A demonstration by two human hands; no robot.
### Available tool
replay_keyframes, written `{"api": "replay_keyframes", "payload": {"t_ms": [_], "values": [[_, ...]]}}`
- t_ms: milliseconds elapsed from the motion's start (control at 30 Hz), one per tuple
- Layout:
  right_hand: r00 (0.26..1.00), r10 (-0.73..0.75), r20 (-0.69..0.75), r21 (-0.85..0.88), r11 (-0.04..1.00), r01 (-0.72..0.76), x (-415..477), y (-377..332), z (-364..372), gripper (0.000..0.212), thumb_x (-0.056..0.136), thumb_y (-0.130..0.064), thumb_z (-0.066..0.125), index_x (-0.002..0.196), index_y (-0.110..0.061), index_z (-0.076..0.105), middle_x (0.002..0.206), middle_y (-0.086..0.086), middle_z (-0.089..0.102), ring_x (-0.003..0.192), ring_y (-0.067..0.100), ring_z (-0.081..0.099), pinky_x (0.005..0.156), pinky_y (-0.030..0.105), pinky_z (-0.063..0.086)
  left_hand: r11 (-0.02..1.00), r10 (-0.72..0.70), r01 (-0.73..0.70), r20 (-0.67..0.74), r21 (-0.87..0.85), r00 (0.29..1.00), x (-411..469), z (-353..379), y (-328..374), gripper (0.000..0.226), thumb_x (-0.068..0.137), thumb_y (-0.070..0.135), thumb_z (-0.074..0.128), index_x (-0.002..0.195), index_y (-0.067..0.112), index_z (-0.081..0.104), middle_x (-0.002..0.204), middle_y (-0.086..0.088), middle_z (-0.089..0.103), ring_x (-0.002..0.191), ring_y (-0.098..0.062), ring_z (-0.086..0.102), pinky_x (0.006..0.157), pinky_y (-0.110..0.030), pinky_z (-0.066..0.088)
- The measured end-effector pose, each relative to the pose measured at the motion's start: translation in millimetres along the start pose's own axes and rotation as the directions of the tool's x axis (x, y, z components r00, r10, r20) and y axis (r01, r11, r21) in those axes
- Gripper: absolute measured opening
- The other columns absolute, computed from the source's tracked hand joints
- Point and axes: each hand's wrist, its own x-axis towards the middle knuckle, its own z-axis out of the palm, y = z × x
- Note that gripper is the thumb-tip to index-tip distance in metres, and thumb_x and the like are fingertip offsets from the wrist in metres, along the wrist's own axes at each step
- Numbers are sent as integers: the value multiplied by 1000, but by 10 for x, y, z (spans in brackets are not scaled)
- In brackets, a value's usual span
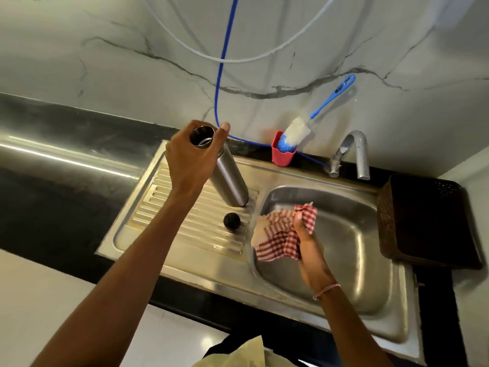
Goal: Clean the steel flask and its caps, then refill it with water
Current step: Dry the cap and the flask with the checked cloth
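**Desk:** Two hands, two jobs at the kitchen sink. What are you holding?

**Caption:** Your left hand [190, 160] is clenched round the steel cap [202, 136], with its open side turned up toward you. Your right hand [308, 242] has a red checked cloth [280, 234] bunched in its curled fingers.

**Desk:** And the flask?

**Caption:** The flask [231, 181] stands on the ribbed draining board [185, 234], directly under your left grip. Its foot is just right of your left wrist. The small black cap [231, 220] lies on the same board, between your two grips and apart from the flask's foot.

**Desk:** Why hold things that way?

**Caption:** It's only a judgement, but the cap's hollow seems to be raised and facing you so the cloth can reach inside. The cloth hangs over the basin [344, 247], where drips would fall harmlessly. Wiping looks like the step in hand, and the refill is not yet begun.

**Desk:** What can't you make out?

**Caption:** Your left hand covers the flask's mouth, so it's unclear whether the cap touches it or is lifted clear. The cloth is blurred, so wet or dry is anyone's guess. No stream shows at the tap [354, 152], well beyond your right grip. The bottle brush [296, 131] leans in its red holder [283, 154] beyond both grips, with its bristle end partly sunk out of sight. The frame's lower edge cuts off both of your arms.
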Motion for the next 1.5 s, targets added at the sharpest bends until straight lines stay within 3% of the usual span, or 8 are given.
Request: {"api": "replay_keyframes", "payload": {"t_ms": [267,433,633,1100,1200,1300,1400,1500], "values": [[995,-102,-12,-70,992,101,122,-88,278,68,86,-71,59,131,-20,63,119,4,73,112,25,69,101,51,52,895,123,-131,46,426,991,294,-137,-751,69,84,83,53,99,18,70,90,1,76,84,-19,67,82,-32,49],[993,-74,-89,-60,996,69,128,16,318,63,84,-65,55,129,-23,63,114,1,75,108,22,70,98,49,54,904,25,-67,105,423,994,190,-165,-1165,73,80,83,56,106,16,69,100,-3,76,88,-21,68,79,-42,58],[986,-74,-147,-40,997,68,128,107,330,102,50,-91,67,126,-24,64,114,1,75,109,22,70,94,45,55,925,-13,-45,149,377,989,44,-125,-1380,69,78,73,64,109,12,69,102,-5,75,88,-20,61,72,-29,47],[986,-64,-155,12,998,67,148,125,314,88,53,-88,70,119,-29,65,112,-1,75,108,20,70,91,41,55,909,-32,-53,195,414,980,71,-154,-1584,87,66,94,57,117,23,66,110,-2,74,100,-23,65,75,-34,54],[988,-90,-128,-22,996,88,127,21,297,82,67,-82,66,127,-26,63,117,0,74,113,23,68,97,48,54,920,108,-119,52,373,993,69,-254,-1506,75,80,75,69,128,18,65,128,-5,69,118,-22,60,94,-30,49],[991,-110,-71,23,993,112,114,-112,262,79,79,-73,64,135,-18,59,125,8,70,119,29,65,103,52,50,964,251,-231,-175,129,952,-197,-249,-1122,48,99,49,64,105,2,70,100,-13,73,87,-20,65,78,-19,49],[996,-91,3,212,973,88,76,-259,262,68,93,-56,56,139,-6,55,132,19,64,122,35,62,103,50,51,992,76,-58,158,-114,985,-702,-4,-735,40,98,55,58,103,17,69,87,1,74,73,-16,69,62,-39,58],[992,-69,103,391,920,24,12,-377,214,66,93,-48,55,142,-3,52,138,21,59,125,34,60,100,45,53,806,-245,538,689,-246,682,-1047,253,-451,87,73,78,70,141,25,54,130,5,69,119,-17,67,96,-41,58]]}}
